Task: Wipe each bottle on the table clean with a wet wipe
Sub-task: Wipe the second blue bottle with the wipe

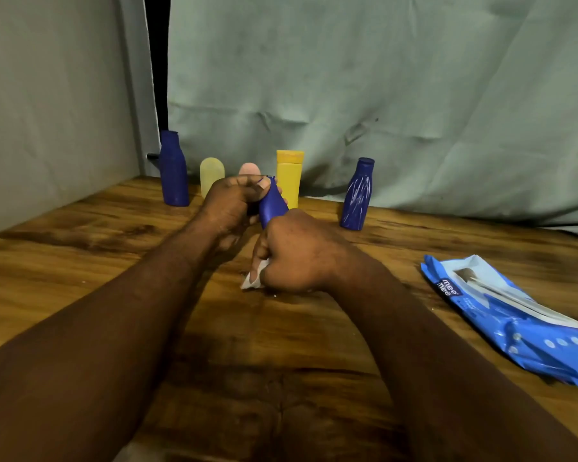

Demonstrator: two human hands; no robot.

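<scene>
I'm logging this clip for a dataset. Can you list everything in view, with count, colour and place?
tall blue bottle: 1, dark blue, back left
right blue bottle: 1, dark blue, back right
held blue bottle: 1, dark blue, between both hands
yellow bottle: 1, yellow, back centre
pale container: 1, translucent yellow, beside the tall blue bottle
pink container: 1, pink, partly hidden behind the left hand
wet wipe: 1, white, in the right hand
wipes pack: 1, blue, table's right side
table: 1, brown wood
backdrop cloth: 1, grey-green, behind
left hand: 1, grips the held bottle's top
right hand: 1, holds the wipe round its lower part
</scene>
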